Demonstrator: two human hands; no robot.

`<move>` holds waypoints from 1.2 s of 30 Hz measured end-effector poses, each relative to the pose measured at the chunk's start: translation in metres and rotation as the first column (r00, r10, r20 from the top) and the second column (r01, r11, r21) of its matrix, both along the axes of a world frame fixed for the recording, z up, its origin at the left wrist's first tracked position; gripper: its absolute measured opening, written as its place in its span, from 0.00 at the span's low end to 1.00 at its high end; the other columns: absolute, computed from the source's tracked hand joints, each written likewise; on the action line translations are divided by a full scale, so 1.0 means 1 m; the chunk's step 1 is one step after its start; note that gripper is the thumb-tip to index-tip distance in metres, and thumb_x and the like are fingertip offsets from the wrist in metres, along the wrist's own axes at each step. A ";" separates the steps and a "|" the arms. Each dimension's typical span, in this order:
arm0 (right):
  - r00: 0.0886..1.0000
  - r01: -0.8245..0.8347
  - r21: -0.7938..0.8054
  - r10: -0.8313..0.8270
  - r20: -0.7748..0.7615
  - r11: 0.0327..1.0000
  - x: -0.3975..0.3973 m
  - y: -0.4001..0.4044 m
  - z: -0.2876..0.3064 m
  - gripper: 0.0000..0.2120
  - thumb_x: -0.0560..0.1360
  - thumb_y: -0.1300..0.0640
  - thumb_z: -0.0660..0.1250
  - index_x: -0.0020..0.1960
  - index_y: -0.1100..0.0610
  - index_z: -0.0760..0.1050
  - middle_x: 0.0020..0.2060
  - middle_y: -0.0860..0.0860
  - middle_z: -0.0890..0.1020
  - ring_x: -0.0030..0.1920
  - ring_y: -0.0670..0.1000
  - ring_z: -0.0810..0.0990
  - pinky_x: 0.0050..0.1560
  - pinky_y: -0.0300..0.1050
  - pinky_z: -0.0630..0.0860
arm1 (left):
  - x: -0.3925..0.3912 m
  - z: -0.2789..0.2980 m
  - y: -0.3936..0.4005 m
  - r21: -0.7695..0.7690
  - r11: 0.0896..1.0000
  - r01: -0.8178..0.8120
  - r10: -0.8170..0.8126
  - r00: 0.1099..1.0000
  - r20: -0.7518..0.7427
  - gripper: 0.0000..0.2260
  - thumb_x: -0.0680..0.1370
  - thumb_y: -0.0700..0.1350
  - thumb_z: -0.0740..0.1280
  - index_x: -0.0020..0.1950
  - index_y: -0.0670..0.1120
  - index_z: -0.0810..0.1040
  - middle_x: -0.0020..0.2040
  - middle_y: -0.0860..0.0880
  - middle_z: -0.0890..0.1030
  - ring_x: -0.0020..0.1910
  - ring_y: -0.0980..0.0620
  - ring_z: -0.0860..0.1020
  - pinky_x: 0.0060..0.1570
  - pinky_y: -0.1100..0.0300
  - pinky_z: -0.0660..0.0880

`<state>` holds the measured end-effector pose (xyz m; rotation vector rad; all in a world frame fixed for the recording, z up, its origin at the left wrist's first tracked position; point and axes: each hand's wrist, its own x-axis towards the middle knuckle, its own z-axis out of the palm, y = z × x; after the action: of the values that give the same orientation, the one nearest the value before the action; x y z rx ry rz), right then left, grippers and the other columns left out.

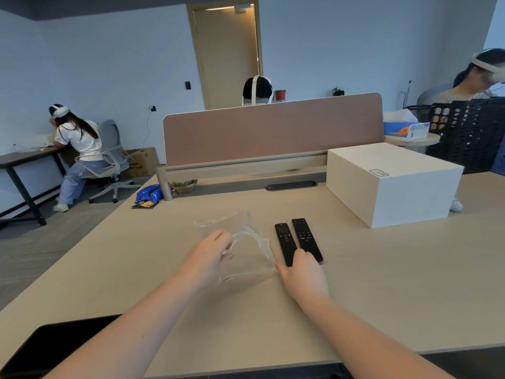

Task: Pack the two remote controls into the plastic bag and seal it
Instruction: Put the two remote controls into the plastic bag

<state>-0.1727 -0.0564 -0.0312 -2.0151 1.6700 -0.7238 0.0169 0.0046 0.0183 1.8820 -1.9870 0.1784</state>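
A clear plastic bag (246, 242) lies crumpled on the light wooden table (382, 283), its mouth edge facing right. My left hand (207, 258) rests on the bag's left part, fingers pinching the film. Two black remote controls lie side by side just right of the bag: the shorter one (284, 240) on the left, the longer one (304, 236) on the right. My right hand (303, 274) sits at the near ends of both remotes, fingertips touching them, thumb by the bag's corner. Whether it grips a remote is not visible.
A large white box (393, 184) stands at the right rear of the table. A brown desk divider (273, 129) runs along the far edge. A blue snack packet (149, 194) lies at the far left corner. A dark object (49, 348) sits at the near left. People sit nearby.
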 end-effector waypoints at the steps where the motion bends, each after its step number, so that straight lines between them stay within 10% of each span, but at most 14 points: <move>1: 1.000 0.005 0.015 -0.005 -0.029 1.000 0.001 -0.001 0.002 0.17 0.76 0.46 0.64 0.50 0.61 0.70 0.47 0.56 0.77 0.46 0.57 0.79 0.39 0.44 0.70 | -0.001 0.001 -0.001 -0.020 1.000 0.006 -0.006 1.000 -0.009 0.06 0.76 0.41 0.66 0.45 0.44 0.69 0.45 0.50 0.71 0.40 0.46 0.72 0.33 0.59 0.63; 15: 0.996 0.032 0.136 -0.021 -0.085 0.990 0.006 -0.020 0.008 0.20 0.76 0.51 0.64 0.29 0.54 0.61 0.31 0.51 0.74 0.36 0.55 0.75 0.36 0.42 0.72 | 0.007 -0.012 -0.008 -0.057 0.989 0.138 -0.139 0.990 -0.023 0.15 0.69 0.27 0.66 0.52 0.39 0.80 0.51 0.42 0.84 0.48 0.43 0.83 0.48 0.55 0.75; 22: 0.998 0.067 0.163 -0.067 -0.005 0.984 0.003 -0.024 0.012 0.16 0.72 0.53 0.65 0.30 0.56 0.64 0.26 0.49 0.71 0.30 0.53 0.73 0.27 0.39 0.65 | 0.007 -0.018 -0.005 0.203 0.977 0.059 -0.042 0.995 -0.088 0.21 0.77 0.36 0.57 0.70 0.45 0.65 0.73 0.51 0.65 0.69 0.50 0.67 0.68 0.59 0.64; 30: 0.894 0.107 0.047 -0.117 0.432 0.993 -0.005 -0.027 0.037 0.11 0.72 0.51 0.68 0.48 0.58 0.78 0.30 0.51 0.78 0.32 0.54 0.79 0.28 0.43 0.75 | 0.000 -0.015 -0.014 0.214 0.973 -0.093 0.113 0.990 -0.083 0.23 0.74 0.34 0.59 0.70 0.43 0.65 0.71 0.47 0.66 0.68 0.46 0.68 0.63 0.57 0.68; 36: 0.947 -0.147 0.095 0.112 0.302 0.985 -0.011 -0.002 0.063 0.08 0.69 0.51 0.69 0.42 0.55 0.77 0.29 0.54 0.80 0.28 0.53 0.78 0.31 0.46 0.77 | -0.003 -0.002 -0.027 0.208 0.955 -0.211 0.242 0.960 -0.140 0.21 0.73 0.34 0.62 0.66 0.40 0.68 0.66 0.42 0.71 0.63 0.42 0.71 0.61 0.53 0.70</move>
<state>-0.1838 -0.0586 0.0319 -1.8130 1.3629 -0.8154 0.0141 -0.0224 0.0163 2.1697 -1.7277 -0.1072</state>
